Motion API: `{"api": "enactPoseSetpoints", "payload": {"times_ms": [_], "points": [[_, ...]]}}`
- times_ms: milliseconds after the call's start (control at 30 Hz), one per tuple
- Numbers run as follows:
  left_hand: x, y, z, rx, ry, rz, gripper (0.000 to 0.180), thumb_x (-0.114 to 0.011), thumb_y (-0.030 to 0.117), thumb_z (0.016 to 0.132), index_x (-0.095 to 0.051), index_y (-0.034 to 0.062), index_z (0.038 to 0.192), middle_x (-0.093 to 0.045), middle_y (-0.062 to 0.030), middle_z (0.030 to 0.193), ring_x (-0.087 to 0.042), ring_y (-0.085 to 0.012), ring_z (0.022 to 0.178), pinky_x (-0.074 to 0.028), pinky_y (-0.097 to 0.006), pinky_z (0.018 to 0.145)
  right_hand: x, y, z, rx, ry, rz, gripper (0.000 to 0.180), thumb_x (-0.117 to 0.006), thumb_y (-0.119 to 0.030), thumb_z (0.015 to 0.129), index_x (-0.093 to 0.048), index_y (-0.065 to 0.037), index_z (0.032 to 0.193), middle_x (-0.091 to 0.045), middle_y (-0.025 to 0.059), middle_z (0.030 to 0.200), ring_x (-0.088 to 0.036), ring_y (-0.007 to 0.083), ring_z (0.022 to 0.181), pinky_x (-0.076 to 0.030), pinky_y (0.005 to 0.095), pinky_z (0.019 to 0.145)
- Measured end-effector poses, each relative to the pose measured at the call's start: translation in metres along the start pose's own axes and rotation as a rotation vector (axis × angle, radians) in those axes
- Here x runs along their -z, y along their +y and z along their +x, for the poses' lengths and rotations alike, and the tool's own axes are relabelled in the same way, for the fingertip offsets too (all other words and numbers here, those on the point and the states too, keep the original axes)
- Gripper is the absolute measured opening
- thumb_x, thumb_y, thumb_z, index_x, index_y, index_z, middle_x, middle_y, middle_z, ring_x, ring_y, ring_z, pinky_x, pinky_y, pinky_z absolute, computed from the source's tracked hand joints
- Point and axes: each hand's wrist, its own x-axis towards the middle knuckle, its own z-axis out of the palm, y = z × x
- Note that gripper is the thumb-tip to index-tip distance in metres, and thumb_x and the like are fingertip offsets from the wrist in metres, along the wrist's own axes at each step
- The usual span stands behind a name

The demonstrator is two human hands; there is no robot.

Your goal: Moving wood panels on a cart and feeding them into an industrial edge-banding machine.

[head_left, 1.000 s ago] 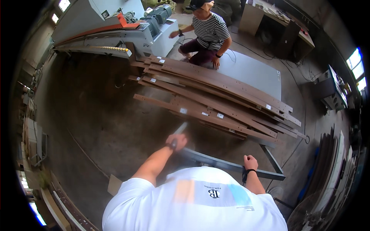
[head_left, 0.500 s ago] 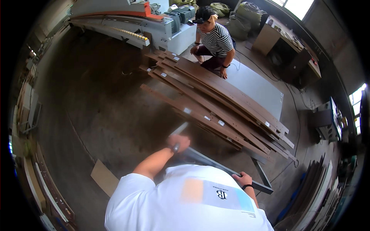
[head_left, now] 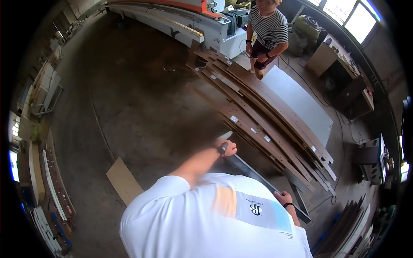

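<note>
Head view, looking down over a white T-shirt: the left hand is stretched forward and closed around the near upper end of a long dark grey panel, fingers wrapped over its edge. A small dark object sits at the wrist or in the grip, but what it is cannot be told. The right hand rests lower down on the same panel, fingers curled over its top edge, with a dark band around the wrist. The panel runs slantwise between the two hands, from upper left to lower right, and carries on past the right hand toward a darker end piece near the floor.

Just beyond the panel lies a fanned stack of long brown boards on the concrete floor, several of them bearing small white labels. Beside the stack, on its far side, a pale grey sheet lies flat. At the head of the stack stands another person in a striped shirt, arms down. Behind that person is a long grey machine with an orange top.

To the left of the white shirt, a light wooden offcut lies on the floor, well apart from the hands. Stacked boards and strips line the left wall. At the right stands a cluttered worktop with dark cabinets.
</note>
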Motion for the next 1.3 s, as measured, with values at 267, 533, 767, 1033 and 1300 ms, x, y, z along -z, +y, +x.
{"api": "enactPoseSetpoints", "payload": {"times_ms": [267, 533, 767, 1033, 1300], "points": [[-0.006, -0.024, 0.018, -0.086, -0.038, 0.051, 0.044, -0.052, 0.047, 0.101, -0.08, 0.0134, 0.109, -0.079, -0.0144, 0.111, -0.075, -0.0379, 0.104, -0.056, -0.051, 0.096, -0.006, -0.011, 0.0, -0.042, 0.001, -0.012, 0.072, -0.088, -0.069, 0.074, -0.079, -0.006, 0.108, -0.079, 0.0175, 0.109, -0.075, 0.0335, 0.106, -0.056, 0.0414, 0.096], [0.036, -0.029, 0.023, -0.226, -0.358, 0.158, 0.073, -0.058, 0.078, 0.091, -0.08, 0.0106, 0.111, -0.079, -0.0172, 0.11, -0.075, -0.0387, 0.105, -0.058, -0.052, 0.089, 0.014, -0.043, -0.023, -0.099, -0.076, 0.054, 0.067, -0.09, -0.06, 0.076, -0.079, -0.005, 0.113, -0.08, 0.0137, 0.112, -0.074, 0.0278, 0.107, -0.055, 0.0388, 0.098], [0.057, -0.016, 0.004, -0.295, -0.256, 0.114, 0.067, -0.06, 0.072, 0.094, -0.078, 0.0078, 0.106, -0.079, -0.0176, 0.106, -0.075, -0.0384, 0.101, -0.057, -0.05, 0.091, 0.005, -0.038, -0.047, -0.099, 0.082, -0.034, 0.082, -0.086, -0.074, 0.071, -0.079, -0.005, 0.115, -0.079, 0.0192, 0.115, -0.073, 0.0378, 0.113, -0.056, 0.0452, 0.1], [0.064, -0.011, -0.007, -0.315, -0.183, 0.138, 0.062, -0.063, 0.066, 0.096, -0.072, 0.0044, 0.094, -0.076, -0.0224, 0.095, -0.071, -0.0449, 0.095, -0.055, -0.051, 0.083, 0.002, -0.053, -0.071, 0.028, 0.32, -0.072, 0.075, -0.079, -0.08, 0.069, -0.081, -0.011, 0.099, -0.078, 0.0158, 0.109, -0.068, 0.0375, 0.11, -0.051, 0.0443, 0.099], [0.063, -0.086, -0.047, -0.312, -0.316, 0.254, 0.068, -0.057, 0.073, 0.097, -0.075, 0.0072, 0.101, -0.077, -0.0216, 0.102, -0.073, -0.0423, 0.104, -0.056, -0.051, 0.09, -0.113, -0.077, -0.123, 0.149, 0.621, -0.046, 0.071, -0.077, -0.082, 0.07, -0.08, -0.014, 0.087, -0.078, 0.0135, 0.097, -0.07, 0.0361, 0.102, -0.05, 0.047, 0.097]]}}
